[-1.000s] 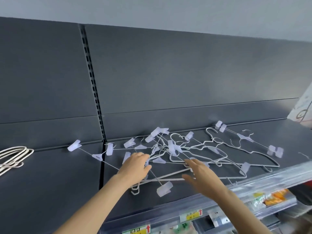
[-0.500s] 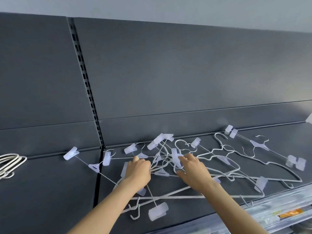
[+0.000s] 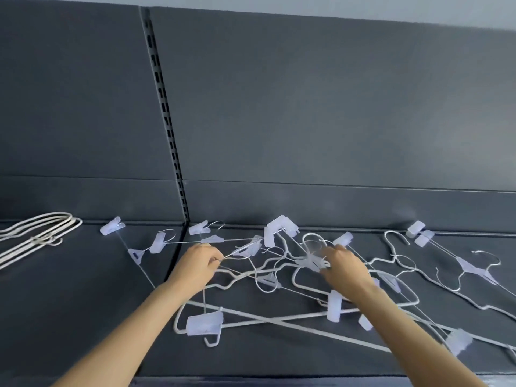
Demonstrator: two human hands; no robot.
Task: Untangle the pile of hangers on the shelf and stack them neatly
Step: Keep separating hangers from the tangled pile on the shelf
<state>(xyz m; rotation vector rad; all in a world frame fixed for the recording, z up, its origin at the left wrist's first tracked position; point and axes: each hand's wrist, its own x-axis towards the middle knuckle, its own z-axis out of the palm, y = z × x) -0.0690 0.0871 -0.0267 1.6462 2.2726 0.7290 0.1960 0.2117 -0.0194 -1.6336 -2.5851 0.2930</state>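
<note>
The fingertips (image 3: 215, 260) of the left hand (image 3: 195, 265) are curled tight. Thumb and forefinger pinch a thin wire rod (image 3: 231, 254), which slants up and to the right out of the grip. Right of centre in the frame, the right hand (image 3: 344, 270) has its fingers (image 3: 326, 258) bent around a translucent clip (image 3: 308, 262), gripping it where several wires cross.

Both grips sit inside the tangled pile of hangers (image 3: 268, 320), which spreads between, beyond and below the hands. White coated hangers cross under the wrists, and a large clip (image 3: 203, 325) lies at lower centre just below the left forearm. More clip hangers trail off toward the right edge.

The pile rests on a dark grey shelf (image 3: 83, 317). At the left edge, well apart from the hands, a neat stack of white hangers (image 3: 36, 233) lies flat. Behind everything rises the grey back panel (image 3: 307, 107) with a slotted upright (image 3: 167, 121).
</note>
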